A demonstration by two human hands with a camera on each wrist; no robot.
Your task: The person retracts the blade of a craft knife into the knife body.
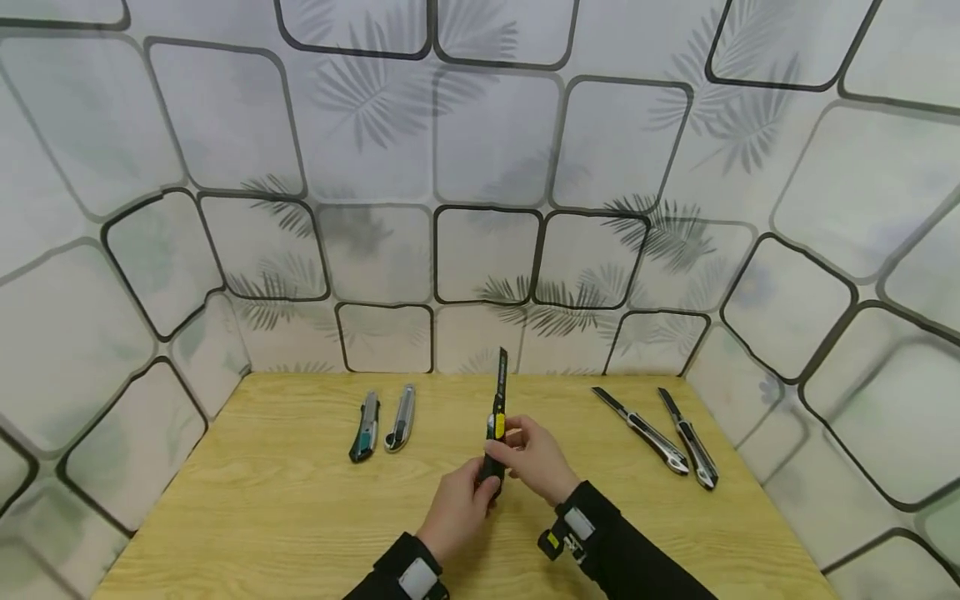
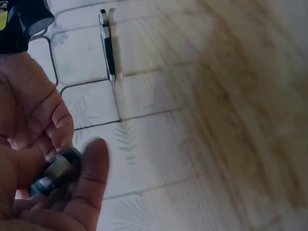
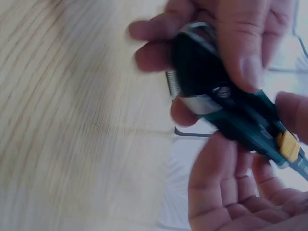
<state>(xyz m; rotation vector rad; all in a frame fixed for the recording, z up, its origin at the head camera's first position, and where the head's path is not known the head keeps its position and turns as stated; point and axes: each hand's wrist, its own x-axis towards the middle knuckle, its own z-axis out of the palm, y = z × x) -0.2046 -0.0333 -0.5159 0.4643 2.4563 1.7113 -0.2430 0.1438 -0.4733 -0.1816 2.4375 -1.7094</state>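
Both hands hold a dark utility knife (image 1: 496, 427) with a yellow slider, upright in the head view with its black blade extended away from the person. My left hand (image 1: 457, 504) grips the lower handle, thumb along its side. Higher up, near the slider, my right hand (image 1: 536, 458) pinches the knife between thumb and fingers. The right wrist view shows the green-black handle (image 3: 216, 91) close up, slightly blurred, the left thumb lying on it. In the left wrist view, fingers hide most of the knife and just its butt end (image 2: 65, 166) shows.
Two grey-and-green utility knives (image 1: 365, 427) lie left on the wooden table (image 1: 262, 500). Two silver-and-black knives (image 1: 652, 437) with blades out lie at the right. A patterned sheet (image 1: 487, 167) walls the table's back and sides.
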